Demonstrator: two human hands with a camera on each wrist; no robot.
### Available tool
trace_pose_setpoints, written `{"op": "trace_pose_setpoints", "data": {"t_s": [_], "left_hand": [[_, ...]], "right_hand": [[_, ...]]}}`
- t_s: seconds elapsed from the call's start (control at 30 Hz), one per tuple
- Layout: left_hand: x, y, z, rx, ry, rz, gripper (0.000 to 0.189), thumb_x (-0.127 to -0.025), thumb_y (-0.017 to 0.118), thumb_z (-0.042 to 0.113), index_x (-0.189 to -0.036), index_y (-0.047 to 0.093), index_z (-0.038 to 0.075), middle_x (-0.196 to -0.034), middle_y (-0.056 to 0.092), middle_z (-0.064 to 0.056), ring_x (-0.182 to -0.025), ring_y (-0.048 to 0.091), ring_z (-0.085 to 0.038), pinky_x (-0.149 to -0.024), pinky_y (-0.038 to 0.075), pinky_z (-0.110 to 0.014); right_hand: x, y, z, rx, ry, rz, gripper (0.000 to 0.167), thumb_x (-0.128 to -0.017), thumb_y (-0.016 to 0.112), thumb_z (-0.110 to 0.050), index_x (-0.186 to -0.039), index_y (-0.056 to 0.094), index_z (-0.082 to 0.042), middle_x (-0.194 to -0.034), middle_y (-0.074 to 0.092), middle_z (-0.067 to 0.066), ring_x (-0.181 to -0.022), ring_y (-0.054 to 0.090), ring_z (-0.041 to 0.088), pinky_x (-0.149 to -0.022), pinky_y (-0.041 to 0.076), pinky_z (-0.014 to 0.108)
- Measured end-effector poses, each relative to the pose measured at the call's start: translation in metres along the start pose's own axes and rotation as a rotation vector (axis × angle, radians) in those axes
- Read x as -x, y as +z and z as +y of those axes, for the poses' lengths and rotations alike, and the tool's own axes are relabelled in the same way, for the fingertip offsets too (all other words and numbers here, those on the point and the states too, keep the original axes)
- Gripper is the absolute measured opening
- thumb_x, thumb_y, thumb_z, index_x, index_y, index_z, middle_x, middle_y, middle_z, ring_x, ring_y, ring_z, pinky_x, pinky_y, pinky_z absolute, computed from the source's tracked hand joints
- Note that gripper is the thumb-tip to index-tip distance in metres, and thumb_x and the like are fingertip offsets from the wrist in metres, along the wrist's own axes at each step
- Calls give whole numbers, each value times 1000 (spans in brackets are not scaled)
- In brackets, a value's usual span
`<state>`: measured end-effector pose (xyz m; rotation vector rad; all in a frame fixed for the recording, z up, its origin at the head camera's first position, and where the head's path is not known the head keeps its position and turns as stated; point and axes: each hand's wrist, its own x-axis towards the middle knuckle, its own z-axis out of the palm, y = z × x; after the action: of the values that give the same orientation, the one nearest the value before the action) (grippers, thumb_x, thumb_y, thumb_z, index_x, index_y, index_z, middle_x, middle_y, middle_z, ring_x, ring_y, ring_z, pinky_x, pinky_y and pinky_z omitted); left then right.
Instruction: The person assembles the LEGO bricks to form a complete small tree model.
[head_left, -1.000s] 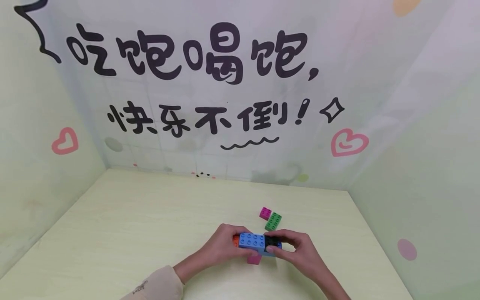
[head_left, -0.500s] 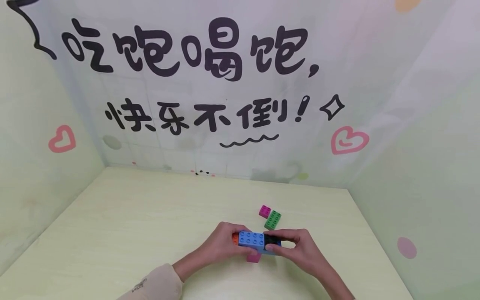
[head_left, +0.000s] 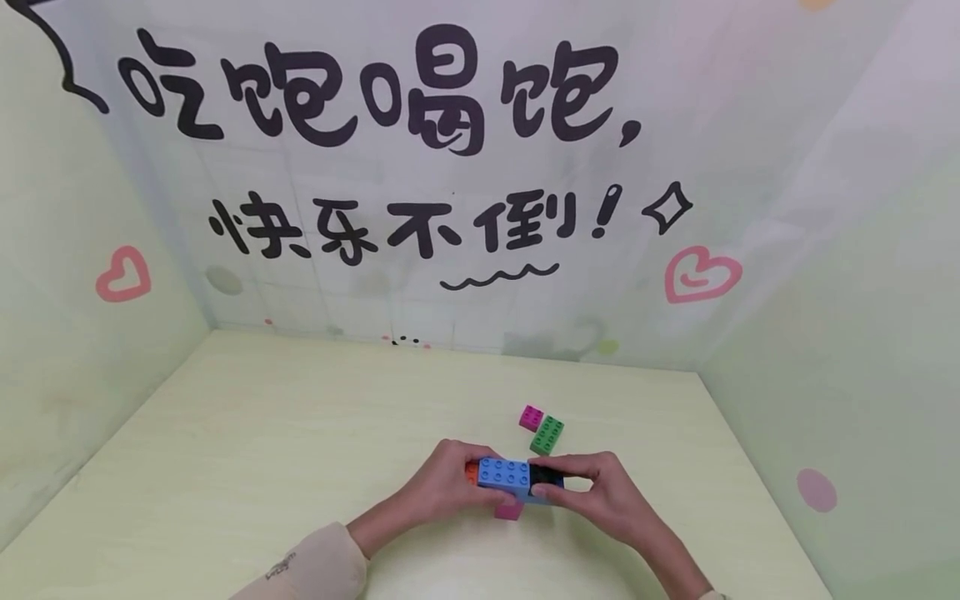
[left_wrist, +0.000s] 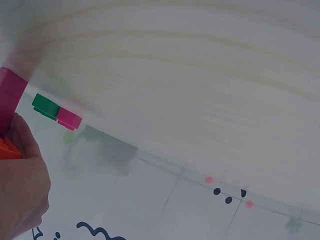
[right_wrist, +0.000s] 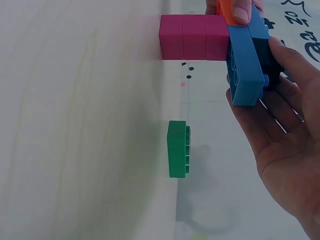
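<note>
Toy building bricks are joined into one piece between the two hands. A light blue brick (head_left: 504, 472) forms its top, with an orange brick (head_left: 472, 472) to the left and a black brick (head_left: 545, 477) to the right. In the right wrist view, another blue brick (right_wrist: 245, 70) lies under these, and a pink brick column (right_wrist: 194, 37) stands below it. My left hand (head_left: 450, 477) grips the left end, thumb along the near side. At the right end, my right hand (head_left: 606, 492) pinches the black brick between thumb and fingers. The palms partly hide the ends.
Beyond the hands, a green brick (head_left: 547, 435) lies on the pale tabletop (head_left: 315, 417). A small magenta brick (head_left: 531, 417) sits at its far left corner. Printed walls enclose the table at the back (head_left: 420, 308) and both sides.
The head view has tilted slightly, so the scene sits a little higher. Both hands keep the same hold on the joined bricks, and the loose bricks stay where they were.
</note>
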<state>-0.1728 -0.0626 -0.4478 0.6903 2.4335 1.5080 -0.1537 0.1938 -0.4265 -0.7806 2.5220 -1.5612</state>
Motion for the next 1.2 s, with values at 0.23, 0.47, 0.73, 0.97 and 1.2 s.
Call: {"op": "trace_pose_setpoints", "data": {"t_s": [0.23,0.47,0.73,0.97,1.2], "left_hand": [[-2,4,1,14,-3,-18,37,-71,88,35,-101,76,16,-87,69,14,-78,61,-8,-70,52,-23],[-4,5,1,-13,-1,-17,39,-71,88,37,-103,75,18,-91,68,14,-82,61,-7,-74,52,-23],[-5,6,1,-6,2,-35,40,-72,88,36,-105,74,19,-95,68,14,-86,61,-7,-78,51,-24],[-13,-12,-6,188,9,-127,35,-82,80,39,-110,73,20,-102,72,7,-93,67,-16,-83,54,-29],[-47,-16,-8,289,-63,-1,35,-93,68,36,-115,72,10,-101,73,1,-99,69,-24,-89,54,-41]], "right_hand": [[8,9,9,16,88,81,31,-83,78,-36,-113,73,-26,-112,70,-10,-103,64,14,-91,51,37],[8,19,14,-54,84,115,36,-80,82,-31,-114,71,-26,-114,68,-8,-104,63,18,-96,49,38],[7,25,15,-88,136,115,40,-78,85,-29,-114,70,-26,-115,67,-7,-104,61,22,-92,50,30],[4,23,-9,-70,98,110,36,-78,85,-18,-111,71,-19,-111,68,-5,-98,63,19,-87,53,30],[5,21,-22,-56,83,80,34,-77,85,-18,-109,71,-17,-108,69,-5,-97,64,18,-89,52,28]]}}
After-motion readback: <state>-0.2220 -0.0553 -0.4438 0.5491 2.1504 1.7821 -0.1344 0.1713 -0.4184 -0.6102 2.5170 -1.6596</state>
